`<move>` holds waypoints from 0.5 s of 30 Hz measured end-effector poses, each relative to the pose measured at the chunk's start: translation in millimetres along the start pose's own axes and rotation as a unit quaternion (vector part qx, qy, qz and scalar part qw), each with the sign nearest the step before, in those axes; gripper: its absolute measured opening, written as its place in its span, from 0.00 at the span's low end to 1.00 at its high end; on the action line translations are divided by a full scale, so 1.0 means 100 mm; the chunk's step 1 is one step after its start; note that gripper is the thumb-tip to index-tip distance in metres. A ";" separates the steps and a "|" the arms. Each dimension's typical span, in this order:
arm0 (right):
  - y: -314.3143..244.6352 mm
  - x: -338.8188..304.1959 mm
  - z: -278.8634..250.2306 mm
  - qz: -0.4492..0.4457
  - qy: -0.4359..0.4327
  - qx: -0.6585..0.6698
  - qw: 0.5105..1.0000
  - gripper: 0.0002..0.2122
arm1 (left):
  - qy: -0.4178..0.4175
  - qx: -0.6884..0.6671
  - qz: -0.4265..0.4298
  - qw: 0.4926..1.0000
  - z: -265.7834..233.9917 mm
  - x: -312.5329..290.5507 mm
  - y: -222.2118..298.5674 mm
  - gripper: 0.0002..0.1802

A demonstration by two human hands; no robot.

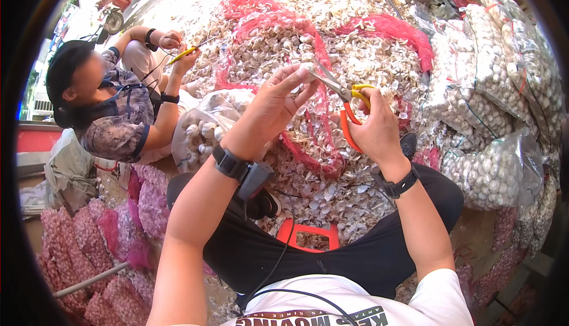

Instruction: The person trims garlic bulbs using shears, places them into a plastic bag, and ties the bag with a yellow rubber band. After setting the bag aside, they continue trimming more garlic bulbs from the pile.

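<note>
My right hand [374, 126] is closed around a pair of scissors [345, 94] with one yellow and one orange handle. The metal blades point up and left toward my other hand, spread a little apart. Between the fingertips of my left hand [283, 92] is a pale garlic bulb [308, 71], mostly covered by the fingers. The blade tips reach the bulb; whether they touch it I cannot tell. Beneath both hands spreads a thick heap of dry garlic skins [332, 190], with whole bulbs showing inside a red mesh net [323, 113].
At left another person [118, 101] holds yellow-handled scissors [182, 55] beside a clear bag of garlic bulbs [201, 133]. Filled clear sacks of bulbs [486, 89] stack up at right. Pink mesh sacks [77, 249] lie lower left. A red plastic stool [308, 236] shows between my legs.
</note>
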State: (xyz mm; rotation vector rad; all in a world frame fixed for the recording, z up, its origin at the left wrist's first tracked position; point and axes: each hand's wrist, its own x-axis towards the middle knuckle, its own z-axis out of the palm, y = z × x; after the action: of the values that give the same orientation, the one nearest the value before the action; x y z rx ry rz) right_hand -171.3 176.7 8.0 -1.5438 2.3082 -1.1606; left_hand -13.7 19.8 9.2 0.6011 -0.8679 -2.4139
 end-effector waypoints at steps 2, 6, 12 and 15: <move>-0.01 -0.01 0.00 0.005 0.002 0.001 1.000 0.24 | 0.003 0.001 -0.002 1.000 0.00 0.00 -0.01 0.13; 0.06 -0.03 0.02 0.038 -0.033 -0.039 0.998 0.22 | 0.023 0.019 -0.006 1.000 -0.01 0.02 0.00 0.12; 0.10 0.02 0.09 0.087 -0.042 -0.039 0.995 0.22 | 0.033 0.029 -0.005 0.999 0.02 0.00 0.01 0.12; 0.06 0.02 0.10 0.058 -0.011 -0.008 0.998 0.23 | 0.053 0.034 0.012 0.998 -0.02 0.04 0.00 0.14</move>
State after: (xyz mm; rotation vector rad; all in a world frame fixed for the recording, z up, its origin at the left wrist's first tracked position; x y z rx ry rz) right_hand -172.1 171.2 -2.3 -1.3980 2.3639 -1.0942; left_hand -15.5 16.8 6.9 0.7329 -0.9113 -2.3159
